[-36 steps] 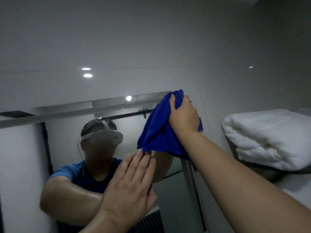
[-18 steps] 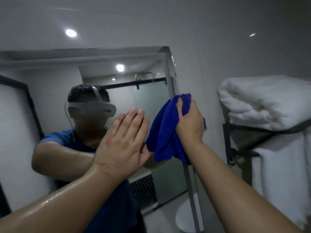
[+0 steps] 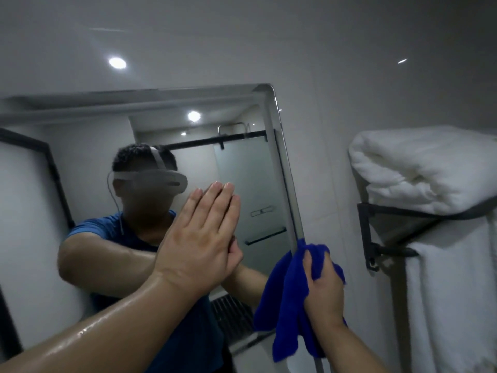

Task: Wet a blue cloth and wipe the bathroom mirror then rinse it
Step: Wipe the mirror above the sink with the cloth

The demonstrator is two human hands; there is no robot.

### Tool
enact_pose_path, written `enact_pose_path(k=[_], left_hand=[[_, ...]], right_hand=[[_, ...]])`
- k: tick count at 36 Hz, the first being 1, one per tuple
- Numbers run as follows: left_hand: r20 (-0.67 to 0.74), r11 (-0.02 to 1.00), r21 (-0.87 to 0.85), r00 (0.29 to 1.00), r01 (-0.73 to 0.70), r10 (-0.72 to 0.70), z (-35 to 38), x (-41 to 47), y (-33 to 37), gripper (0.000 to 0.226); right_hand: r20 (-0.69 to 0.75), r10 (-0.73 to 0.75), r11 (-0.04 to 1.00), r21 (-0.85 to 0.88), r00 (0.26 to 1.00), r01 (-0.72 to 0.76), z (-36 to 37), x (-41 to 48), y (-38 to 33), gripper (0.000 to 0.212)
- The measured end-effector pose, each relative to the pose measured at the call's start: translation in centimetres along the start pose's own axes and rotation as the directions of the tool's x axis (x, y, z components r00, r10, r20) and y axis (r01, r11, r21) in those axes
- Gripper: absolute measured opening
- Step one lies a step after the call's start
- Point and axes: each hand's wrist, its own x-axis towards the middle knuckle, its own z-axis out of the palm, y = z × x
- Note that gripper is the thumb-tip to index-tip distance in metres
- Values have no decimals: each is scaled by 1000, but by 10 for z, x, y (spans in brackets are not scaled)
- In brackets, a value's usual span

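Observation:
The bathroom mirror (image 3: 250, 168) hangs on the wall ahead, its rounded upper right corner in sight. My right hand (image 3: 324, 289) holds a bunched blue cloth (image 3: 285, 294) against the mirror's right edge, low down, with the fingers curled over the fabric. My left hand (image 3: 200, 235) lies flat on the glass near the middle, fingers straight and together. My left forearm looks wet. The mirror reflects a person in a blue shirt with a headset.
A black wall rack (image 3: 376, 238) to the right of the mirror carries a rolled white towel (image 3: 419, 168), and another white towel (image 3: 457, 292) hangs below it. A glossy grey tiled wall (image 3: 322, 63) surrounds the mirror.
My right hand slid the blue cloth down the mirror's right edge from near the top corner to the lower part. My left hand stayed flat on the glass.

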Motion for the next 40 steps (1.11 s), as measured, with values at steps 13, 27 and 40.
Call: enact_pose_path(k=[13,27,40], left_hand=[[-19,1000,-30,1000,-2,1,3,1,-2,80],[-70,1000,-3,997,-19,19,11,-3,-1,77],[53,927,-85,927,-366,371,59,-98,64,67]], right_hand=[[20,-209,961,-179,978,209,12,44,-98,33],[-80,-314,934,-207,946,292,35,114,-194,50],[-41,-166,971,-183,985,156,13,38,-62,47]])
